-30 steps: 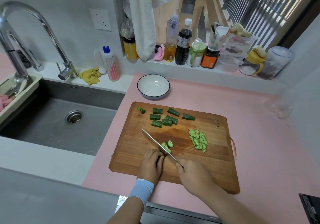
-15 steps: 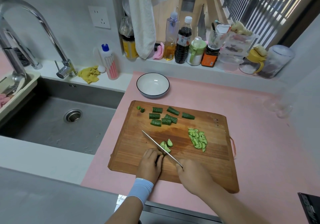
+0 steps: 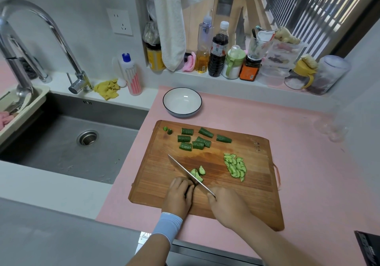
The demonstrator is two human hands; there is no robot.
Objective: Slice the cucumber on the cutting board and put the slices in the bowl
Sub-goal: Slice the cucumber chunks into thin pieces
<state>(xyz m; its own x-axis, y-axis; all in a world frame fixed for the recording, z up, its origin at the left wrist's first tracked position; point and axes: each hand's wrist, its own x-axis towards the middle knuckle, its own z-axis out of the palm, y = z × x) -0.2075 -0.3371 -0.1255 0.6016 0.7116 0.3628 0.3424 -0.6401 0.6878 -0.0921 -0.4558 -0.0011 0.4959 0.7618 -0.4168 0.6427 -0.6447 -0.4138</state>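
On the near part of the wooden cutting board, the left hand curls its fingers over a cucumber piece, mostly hidden beneath them, just left of the knife. The right hand is closed round the knife's handle, with the blade slanting away to the left. Fresh slices lie against the blade's right side. A heap of slices sits farther right, and several cucumber chunks lie near the far edge. Just beyond the board, the white bowl stands on the pink counter.
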